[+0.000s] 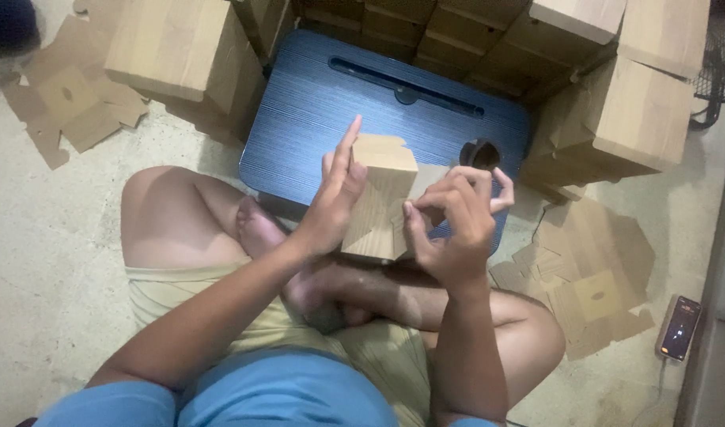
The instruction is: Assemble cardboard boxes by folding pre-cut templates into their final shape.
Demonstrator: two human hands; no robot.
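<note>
A small brown cardboard box, partly folded with a flap still open at its top, is held up over my crossed legs. My left hand presses flat against the box's left side, fingers pointing up. My right hand grips the box's right side, thumb and fingers pinching a side flap. Behind the box lies a dark blue lap table with a slot and a round hole.
Stacks of folded cardboard boxes ring the lap table at the back and right, another stack at the left. Flat unfolded box blanks lie on the floor at the left and right. A phone lies at the far right.
</note>
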